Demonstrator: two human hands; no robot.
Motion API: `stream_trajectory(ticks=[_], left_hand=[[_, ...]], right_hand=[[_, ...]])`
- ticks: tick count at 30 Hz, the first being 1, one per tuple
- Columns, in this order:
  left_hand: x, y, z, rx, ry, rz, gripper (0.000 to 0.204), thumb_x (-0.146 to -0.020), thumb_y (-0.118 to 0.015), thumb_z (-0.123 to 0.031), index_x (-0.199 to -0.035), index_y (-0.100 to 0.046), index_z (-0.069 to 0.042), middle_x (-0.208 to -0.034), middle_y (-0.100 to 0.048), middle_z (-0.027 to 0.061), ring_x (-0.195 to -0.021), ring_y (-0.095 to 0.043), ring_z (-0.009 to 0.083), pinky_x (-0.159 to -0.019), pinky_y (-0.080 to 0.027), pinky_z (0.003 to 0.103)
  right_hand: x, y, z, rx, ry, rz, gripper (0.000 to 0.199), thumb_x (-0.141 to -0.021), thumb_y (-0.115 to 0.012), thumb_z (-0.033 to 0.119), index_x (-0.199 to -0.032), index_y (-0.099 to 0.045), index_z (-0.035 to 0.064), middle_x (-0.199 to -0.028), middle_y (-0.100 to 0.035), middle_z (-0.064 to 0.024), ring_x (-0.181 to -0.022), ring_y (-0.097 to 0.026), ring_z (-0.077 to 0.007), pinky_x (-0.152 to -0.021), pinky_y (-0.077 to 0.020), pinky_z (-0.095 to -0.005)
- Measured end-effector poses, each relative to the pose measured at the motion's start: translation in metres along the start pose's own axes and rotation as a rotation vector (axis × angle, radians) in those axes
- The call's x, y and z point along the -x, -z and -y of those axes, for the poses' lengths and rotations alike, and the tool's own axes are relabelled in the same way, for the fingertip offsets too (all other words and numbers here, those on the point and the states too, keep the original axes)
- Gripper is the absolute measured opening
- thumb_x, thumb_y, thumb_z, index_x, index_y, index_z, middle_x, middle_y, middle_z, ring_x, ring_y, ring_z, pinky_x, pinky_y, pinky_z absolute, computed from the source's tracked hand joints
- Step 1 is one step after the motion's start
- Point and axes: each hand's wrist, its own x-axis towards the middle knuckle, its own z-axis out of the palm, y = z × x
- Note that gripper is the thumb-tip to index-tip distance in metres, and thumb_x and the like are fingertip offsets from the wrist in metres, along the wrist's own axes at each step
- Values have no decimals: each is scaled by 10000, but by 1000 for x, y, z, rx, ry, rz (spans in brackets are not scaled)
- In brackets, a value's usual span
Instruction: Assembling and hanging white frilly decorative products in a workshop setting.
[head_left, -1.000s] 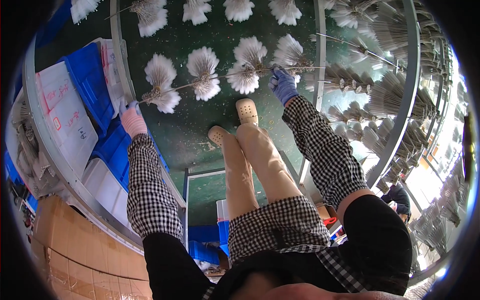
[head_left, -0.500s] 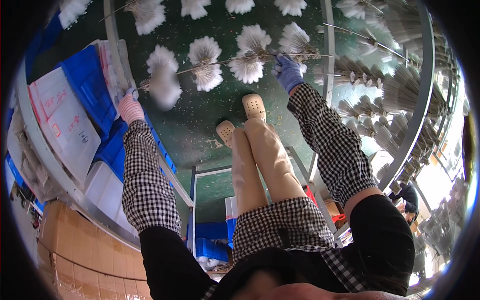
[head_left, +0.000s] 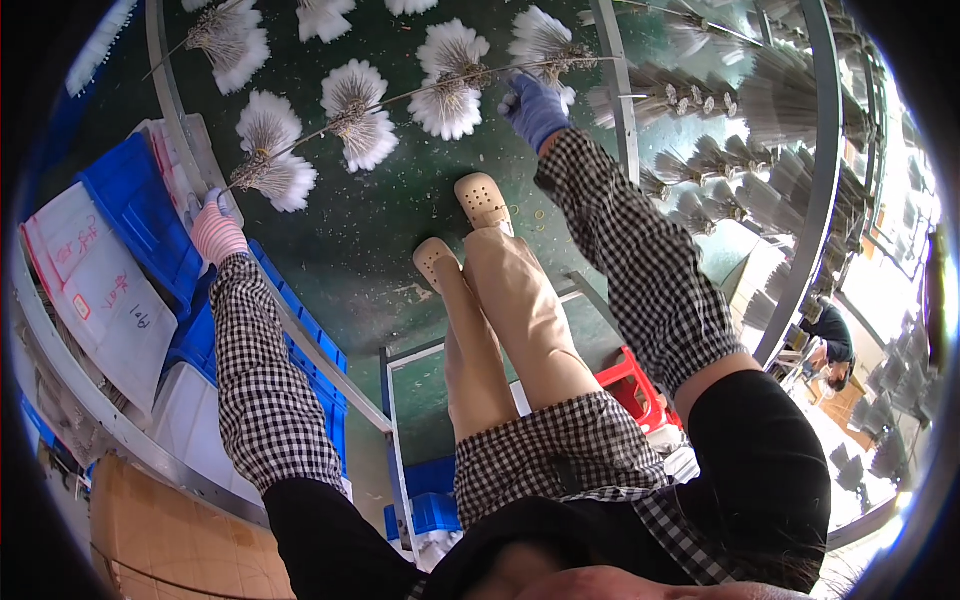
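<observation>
Thin straight brown rod (head_left: 402, 97) bearing white-tipped fan bundles (head_left: 357, 118) slants up rightward; pink-striped-gloved left hand (head_left: 215, 222) at lower end; blue-gloved right hand (head_left: 538, 108) near upper; fingers part-curled, cannot tell grip.

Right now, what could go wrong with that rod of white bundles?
1. The left hand is at the rod's left end, its grip unclear; if that end slips, the white bundles could slide or drop.
2. The right hand is right beside the rightmost bundle and might crush or ruffle it.
3. The rod's right end overlaps a metal post in view; it could snag there.
</observation>
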Motion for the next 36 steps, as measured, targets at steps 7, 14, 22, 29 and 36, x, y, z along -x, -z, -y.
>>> stream_trajectory(ticks=[7, 14, 22, 29, 36], left_hand=[[13, 36, -13, -192, -160, -28, 487, -902, -645, -152, -1344, -565, -340, -1433, -508, 175, -1291, -513, 299, -1085, -425, 376], [153, 74, -71, 153, -428, 19, 408, -913, -587, -105, -1318, -563, -75, -1338, -555, 187, -1270, -498, 372, -1089, -404, 477], [381, 49, -109, 587, -466, 265, 254, -895, -592, -24, -1133, -661, -82, -1169, -652, 141, -1098, -609, 322, -988, -483, 433], [463, 53, -113, 672, -449, 332, 177, -885, -616, -13, -1029, -701, -72, -1052, -710, 129, -994, -672, 303, -904, -536, 385], [447, 96, -86, 904, -195, 495, 172, -986, -572, -53, -1109, -690, -36, -1049, -717, 46, -969, -645, 103, -883, -521, 269]], right_hand=[[146, 126, -91, 823, 287, 55, 428, -962, -615, 285, -1288, -592, 10, -944, -687, -26, -613, -505, -71, -545, -449, -257], [268, 305, -138, 787, -57, -166, 373, -946, -609, 240, -1265, -627, 48, -1093, -718, -69, -705, -571, -91, -586, -465, -242], [380, 441, -218, 210, -126, -712, 301, -933, -668, 240, -1203, -630, 113, -929, -589, -9, -645, -536, -85, -554, -480, -275], [418, 506, -160, 552, 600, -645, 658, -940, -682, 235, -1468, -345, 33, -1340, -488, -83, -1184, -488, -187, -1022, -402, -342], [406, 484, -133, 648, 1020, -559, 553, -1008, -555, 144, -1450, -322, -94, -1432, -489, -239, -1297, -514, -281, -1142, -352, -388]])
